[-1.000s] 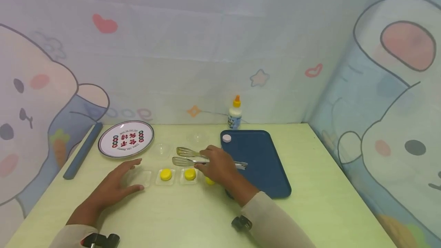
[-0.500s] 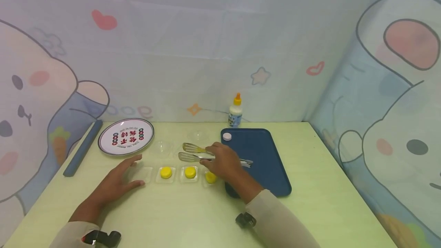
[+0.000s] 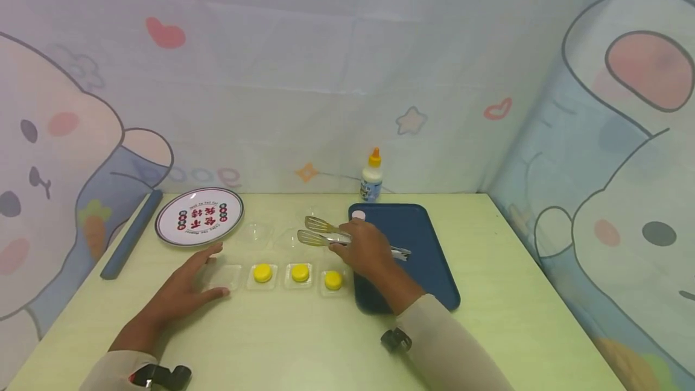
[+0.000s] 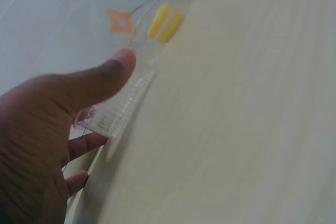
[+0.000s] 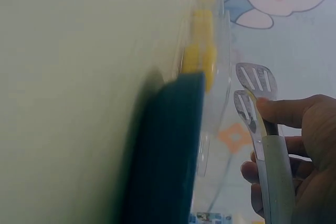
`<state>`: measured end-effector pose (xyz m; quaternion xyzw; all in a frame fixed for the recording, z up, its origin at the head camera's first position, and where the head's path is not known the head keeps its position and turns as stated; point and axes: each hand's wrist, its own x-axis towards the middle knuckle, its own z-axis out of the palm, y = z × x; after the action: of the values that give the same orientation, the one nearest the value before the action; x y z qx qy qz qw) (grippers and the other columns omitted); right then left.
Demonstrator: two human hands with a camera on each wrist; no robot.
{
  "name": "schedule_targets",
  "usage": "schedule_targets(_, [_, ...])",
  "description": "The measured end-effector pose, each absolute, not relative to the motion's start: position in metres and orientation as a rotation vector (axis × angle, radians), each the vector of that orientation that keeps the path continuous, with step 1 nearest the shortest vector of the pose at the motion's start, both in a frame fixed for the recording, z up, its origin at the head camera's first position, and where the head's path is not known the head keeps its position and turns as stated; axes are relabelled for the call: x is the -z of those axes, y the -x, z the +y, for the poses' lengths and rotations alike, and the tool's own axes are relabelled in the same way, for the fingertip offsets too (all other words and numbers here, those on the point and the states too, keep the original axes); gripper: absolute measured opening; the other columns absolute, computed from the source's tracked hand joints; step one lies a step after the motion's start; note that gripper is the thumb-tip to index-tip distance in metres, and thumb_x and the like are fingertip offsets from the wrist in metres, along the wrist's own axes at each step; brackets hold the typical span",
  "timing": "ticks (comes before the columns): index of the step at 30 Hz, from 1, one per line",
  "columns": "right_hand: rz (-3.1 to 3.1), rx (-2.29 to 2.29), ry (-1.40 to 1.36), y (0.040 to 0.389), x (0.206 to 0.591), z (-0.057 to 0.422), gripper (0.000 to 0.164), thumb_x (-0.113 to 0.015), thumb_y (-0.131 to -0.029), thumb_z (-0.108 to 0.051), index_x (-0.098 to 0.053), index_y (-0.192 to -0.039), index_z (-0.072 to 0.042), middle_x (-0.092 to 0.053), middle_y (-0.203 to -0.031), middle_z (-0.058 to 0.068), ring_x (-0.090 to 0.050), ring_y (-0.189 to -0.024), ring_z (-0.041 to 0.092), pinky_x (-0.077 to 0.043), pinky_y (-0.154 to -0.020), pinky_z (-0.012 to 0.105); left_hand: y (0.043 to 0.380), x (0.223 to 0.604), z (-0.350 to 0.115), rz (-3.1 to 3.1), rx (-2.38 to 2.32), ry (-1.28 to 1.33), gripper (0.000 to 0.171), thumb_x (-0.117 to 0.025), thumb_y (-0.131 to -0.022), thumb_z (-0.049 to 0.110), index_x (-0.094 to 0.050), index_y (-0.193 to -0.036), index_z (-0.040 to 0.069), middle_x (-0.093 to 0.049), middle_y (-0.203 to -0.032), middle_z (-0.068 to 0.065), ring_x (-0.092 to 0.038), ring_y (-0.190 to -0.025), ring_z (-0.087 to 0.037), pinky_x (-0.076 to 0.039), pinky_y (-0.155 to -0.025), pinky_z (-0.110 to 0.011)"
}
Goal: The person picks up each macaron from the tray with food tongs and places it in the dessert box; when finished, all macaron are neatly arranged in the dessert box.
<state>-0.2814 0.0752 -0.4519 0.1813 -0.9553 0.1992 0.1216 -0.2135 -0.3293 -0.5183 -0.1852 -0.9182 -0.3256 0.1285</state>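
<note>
My right hand [image 3: 369,250] grips a pair of metal tongs [image 5: 278,182], their slotted heads spread apart and pointing left, with nothing between them. They hang above the left side of the dark blue tray [image 3: 434,282]. A pale pink round piece [image 3: 358,215] lies at the tray's back left corner, partly behind the hand. My left hand [image 3: 179,288] has its thumb and fingers spread around a clear plastic box [image 3: 230,277] at the row's left end; firm contact cannot be made out. Beside it, yellow macarons [image 3: 263,273] sit in three more clear boxes [image 3: 298,283].
Clear plastic lids [image 3: 255,232] lie behind the row of boxes. A printed white plate [image 3: 199,216] and a grey-blue bar [image 3: 130,237] are at the back left. The glue-like bottle [image 3: 371,177] with an orange tip stands behind the tray, near the cloth backdrop.
My right hand has moved the tongs right and slightly back, from behind the boxes toward the tray. The rightmost yellow macaron has come into full view. My left hand has stayed in place.
</note>
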Motion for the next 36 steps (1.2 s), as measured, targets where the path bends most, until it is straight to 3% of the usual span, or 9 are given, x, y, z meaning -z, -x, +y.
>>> schedule_targets(6, [-2.799,-0.639,-0.435,0.295,0.448,0.089,0.044,-0.089,-0.092,-0.04,-0.081,-0.128,-0.016,-0.077,-0.11,0.004,-0.071,-0.093,0.022,-0.059,-0.074,0.042,0.212,0.517,-0.329,-2.699,0.978,0.493,0.094,-0.091,-0.09,0.032,-0.04,-0.165,0.007,-0.051,-0.164,-0.022,-0.058,-0.141,-0.046,-0.041,-0.115,-0.043])
schedule_targets(12, [-2.847,-0.7,-0.286,0.308,0.449,0.102,0.043,-0.089,-0.092,-0.041,-0.081,-0.127,-0.017,-0.078,-0.115,0.003,-0.071,-0.094,0.02,-0.059,-0.075,0.04,0.211,0.52,-0.329,-2.718,0.966,0.473,0.094,-0.09,-0.091,0.033,-0.039,-0.166,0.007,-0.056,-0.158,-0.023,-0.051,-0.147,-0.048,-0.04,-0.119,-0.05])
schedule_targets(17, [-2.853,-0.73,-0.244,0.316,0.45,0.111,0.044,-0.088,-0.093,-0.04,-0.081,-0.128,-0.014,-0.078,-0.119,0.006,-0.072,-0.102,0.023,-0.062,-0.081,0.043,0.209,0.52,-0.329,-2.72,0.999,0.479,0.097,-0.089,-0.092,0.032,-0.035,-0.169,0.008,-0.055,-0.158,-0.025,-0.046,-0.151,-0.053,-0.037,-0.118,-0.071])
schedule_targets(21, [-2.847,-0.746,-0.206,0.322,0.45,0.119,0.048,-0.088,-0.093,-0.041,-0.079,-0.13,-0.012,-0.077,-0.122,0.008,-0.072,-0.104,0.026,-0.061,-0.084,0.045,0.209,0.52,-0.329,-2.719,0.977,0.479,0.098,-0.089,-0.092,0.033,-0.034,-0.17,0.009,-0.056,-0.158,-0.023,-0.047,-0.151,-0.051,-0.037,-0.124,-0.052])
schedule_targets(23, [-2.845,-0.755,-0.186,0.325,0.45,0.123,0.049,-0.087,-0.094,-0.041,-0.078,-0.132,-0.011,-0.077,-0.124,0.009,-0.072,-0.104,0.027,-0.061,-0.085,0.046,0.209,0.519,-0.328,-2.722,0.963,0.48,0.098,-0.089,-0.092,0.033,-0.034,-0.17,0.009,-0.056,-0.158,-0.023,-0.047,-0.15,-0.05,-0.038,-0.123,-0.05])
schedule_targets(28, [-2.862,-0.764,-0.137,0.332,0.448,0.132,0.052,-0.085,-0.096,-0.041,-0.076,-0.136,-0.01,-0.076,-0.132,0.011,-0.073,-0.116,0.031,-0.062,-0.096,0.052,0.212,0.52,-0.33,-2.734,0.982,0.491,0.1,-0.089,-0.092,0.034,-0.032,-0.171,0.008,-0.053,-0.16,-0.026,-0.044,-0.151,-0.053,-0.036,-0.118,-0.075])
schedule_targets(30, [-2.876,-0.769,-0.115,0.334,0.448,0.135,0.053,-0.084,-0.096,-0.041,-0.075,-0.137,-0.009,-0.075,-0.135,0.011,-0.073,-0.12,0.033,-0.061,-0.099,0.054,0.213,0.521,-0.33,-2.737,0.979,0.492,0.101,-0.089,-0.092,0.034,-0.032,-0.171,0.009,-0.053,-0.16,-0.025,-0.043,-0.152,-0.053,-0.036,-0.119,-0.076])
schedule_targets(33, [-2.895,-0.75,-0.101,0.336,0.446,0.139,0.055,-0.083,-0.097,-0.042,-0.074,-0.139,-0.008,-0.074,-0.139,0.013,-0.072,-0.125,0.034,-0.06,-0.101,0.055,0.213,0.522,-0.331,-2.73,0.95,0.496,0.1,-0.089,-0.092,0.035,-0.033,-0.17,0.009,-0.053,-0.161,-0.024,-0.044,-0.152,-0.052,-0.035,-0.13,-0.053])
schedule_targets(36, [-2.913,-0.711,-0.096,0.337,0.442,0.142,0.056,-0.083,-0.097,-0.042,-0.073,-0.141,-0.007,-0.074,-0.14,0.013,-0.072,-0.126,0.035,-0.061,-0.101,0.055,0.212,0.522,-0.331,-2.722,0.931,0.504,0.099,-0.089,-0.092,0.035,-0.034,-0.17,0.009,-0.054,-0.161,-0.023,-0.045,-0.151,-0.05,-0.031,-0.13,-0.034])
